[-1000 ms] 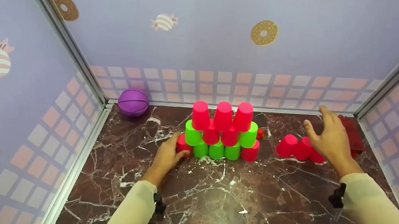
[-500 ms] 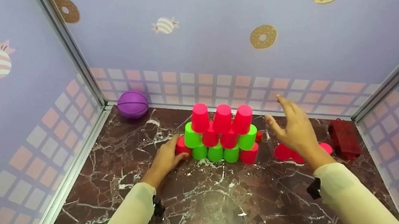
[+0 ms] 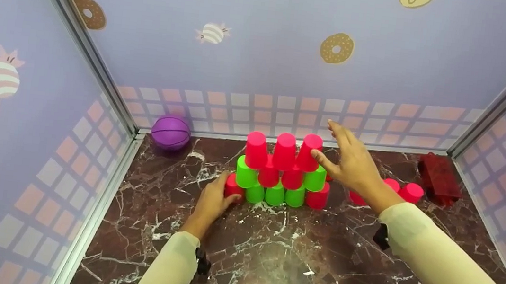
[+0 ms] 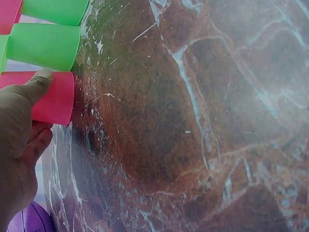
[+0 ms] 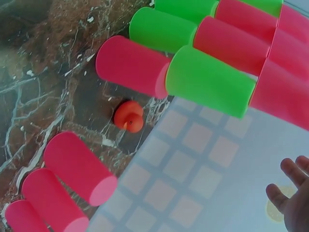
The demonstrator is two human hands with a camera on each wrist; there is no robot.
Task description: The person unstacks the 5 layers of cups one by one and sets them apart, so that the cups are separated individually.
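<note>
Upside-down plastic cups stand stacked in three tiers. Green cups [image 3: 275,195] fill the middle of the bottom row, with a pink cup at either end. The second tier has pink cups between two green ones, and three pink cups [image 3: 284,152] form the top tier. My left hand [image 3: 210,201] holds the leftmost bottom pink cup [image 4: 57,99], thumb on its near side and fingers behind. Beside the top right pink cup [image 3: 310,153], my right hand [image 3: 354,168] is raised with fingers spread, holding nothing; the right wrist view shows its fingers apart from the cups.
Several loose pink cups [image 3: 411,193] stand on the marbled tabletop [image 3: 267,267] to the right, partly behind my right forearm. A small red-orange rubber duck [image 5: 129,117] sits behind the stack. A dark red box [image 3: 440,180] and a purple ball [image 3: 171,132] occupy the back corners; patterned walls surround the table.
My right hand has moved left from over the loose cups to beside the top right cup. My left hand stays on the bottom left cup, and the stack looks the same.
</note>
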